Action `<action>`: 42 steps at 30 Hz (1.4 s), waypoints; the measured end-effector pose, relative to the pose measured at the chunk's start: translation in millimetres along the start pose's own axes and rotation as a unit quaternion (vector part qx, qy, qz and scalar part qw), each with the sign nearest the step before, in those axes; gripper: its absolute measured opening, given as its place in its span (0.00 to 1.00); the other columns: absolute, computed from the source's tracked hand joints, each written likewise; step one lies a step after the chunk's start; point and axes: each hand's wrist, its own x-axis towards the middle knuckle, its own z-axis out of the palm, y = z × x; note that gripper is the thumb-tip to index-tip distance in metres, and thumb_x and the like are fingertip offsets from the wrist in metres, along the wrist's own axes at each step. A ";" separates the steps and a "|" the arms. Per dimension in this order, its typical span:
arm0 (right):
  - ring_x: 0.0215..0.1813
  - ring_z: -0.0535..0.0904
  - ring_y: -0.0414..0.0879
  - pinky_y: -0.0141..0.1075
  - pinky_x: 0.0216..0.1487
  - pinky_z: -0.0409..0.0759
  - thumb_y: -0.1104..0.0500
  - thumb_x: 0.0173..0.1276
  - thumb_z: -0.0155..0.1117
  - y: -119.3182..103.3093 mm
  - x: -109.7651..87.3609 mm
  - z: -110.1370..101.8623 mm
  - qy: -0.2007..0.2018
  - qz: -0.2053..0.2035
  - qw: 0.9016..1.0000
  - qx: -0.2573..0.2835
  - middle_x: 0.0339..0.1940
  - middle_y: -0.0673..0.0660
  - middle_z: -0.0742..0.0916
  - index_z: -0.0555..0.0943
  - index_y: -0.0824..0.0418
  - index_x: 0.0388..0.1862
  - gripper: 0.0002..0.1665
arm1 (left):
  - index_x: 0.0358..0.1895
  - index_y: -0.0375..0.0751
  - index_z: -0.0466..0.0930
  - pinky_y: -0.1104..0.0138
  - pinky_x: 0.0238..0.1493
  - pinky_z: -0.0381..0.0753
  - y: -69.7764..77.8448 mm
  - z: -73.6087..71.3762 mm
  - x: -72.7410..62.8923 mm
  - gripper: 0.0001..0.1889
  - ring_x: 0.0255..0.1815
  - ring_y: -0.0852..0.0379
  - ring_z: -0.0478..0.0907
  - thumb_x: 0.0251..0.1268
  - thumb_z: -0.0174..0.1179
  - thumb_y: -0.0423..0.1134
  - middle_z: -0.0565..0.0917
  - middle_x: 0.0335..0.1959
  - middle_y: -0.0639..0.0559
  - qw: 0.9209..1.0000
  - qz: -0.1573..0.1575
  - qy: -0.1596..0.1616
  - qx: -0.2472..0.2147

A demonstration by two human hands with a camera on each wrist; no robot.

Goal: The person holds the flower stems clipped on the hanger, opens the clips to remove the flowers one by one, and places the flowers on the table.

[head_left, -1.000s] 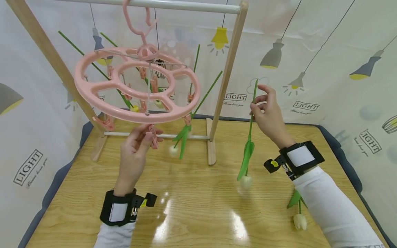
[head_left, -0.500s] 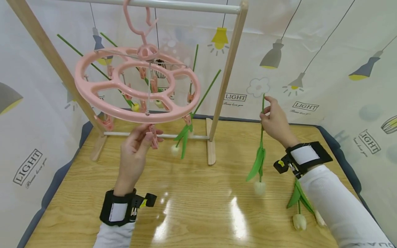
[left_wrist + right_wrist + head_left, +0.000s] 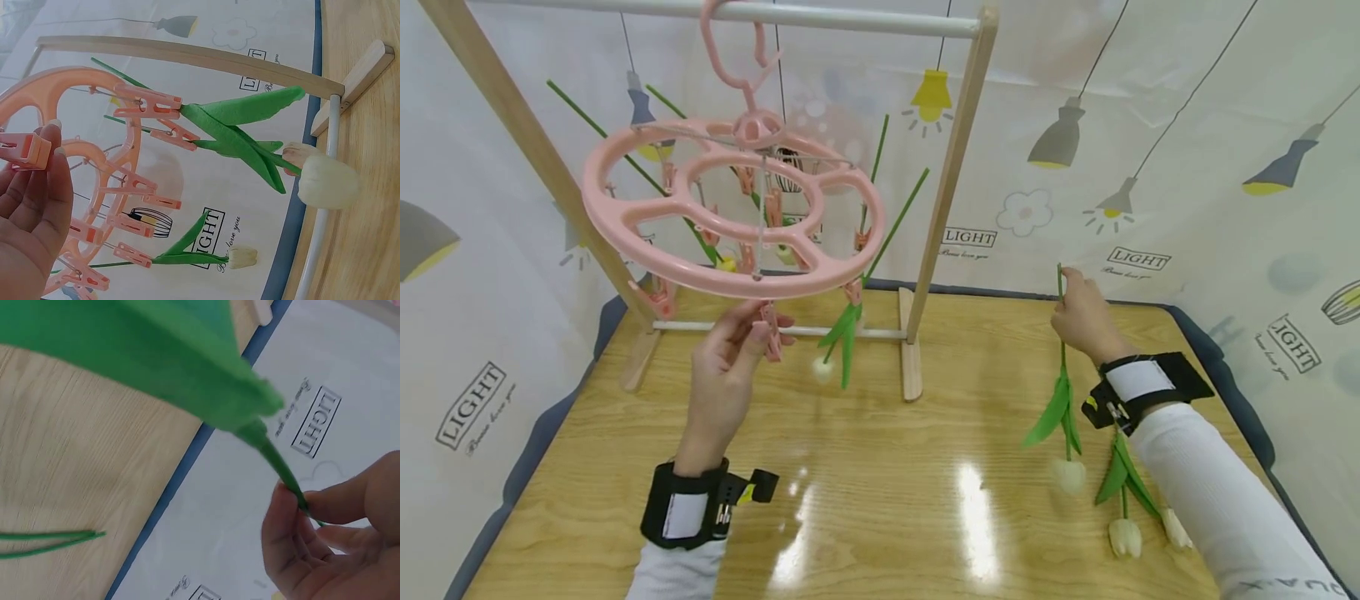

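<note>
A pink round clip hanger (image 3: 700,273) hangs from the rack's white bar. My left hand (image 3: 718,383) pinches one of its clothespins (image 3: 771,337) at the near rim; in the left wrist view no flower shows in that clothespin (image 3: 30,152). Off to the right, my right hand (image 3: 1088,321) pinches the green stem (image 3: 279,464) of an artificial white tulip (image 3: 1057,414), which hangs bloom down above the table. Other clothespins hold tulips upside down, among them a white one (image 3: 328,181) at the hanger's right side. A yellow bloom (image 3: 727,264) shows behind the rim.
Two white tulips (image 3: 1124,537) lie on the wooden table (image 3: 880,467) at the right, partly under my right forearm. The rack's wooden post (image 3: 951,175) and foot (image 3: 911,367) stand between the hanger and my right hand. A printed backdrop (image 3: 1210,200) surrounds the table.
My right hand has moved right and down, carrying the tulip away from the rack toward the tulips on the table. My left hand stays on the clothespin.
</note>
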 end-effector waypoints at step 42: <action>0.59 0.69 0.82 0.64 0.56 0.77 0.72 0.67 0.46 76.1 -21.4 55.6 -0.075 0.109 0.980 -0.149 0.58 0.91 0.67 0.56 0.85 0.69 0.33 | 0.60 0.21 0.71 0.75 0.42 0.83 -0.6 -1.1 -1.7 0.16 0.38 0.64 0.83 0.76 0.47 0.27 0.86 0.44 0.57 1.000 -0.004 0.007 0.005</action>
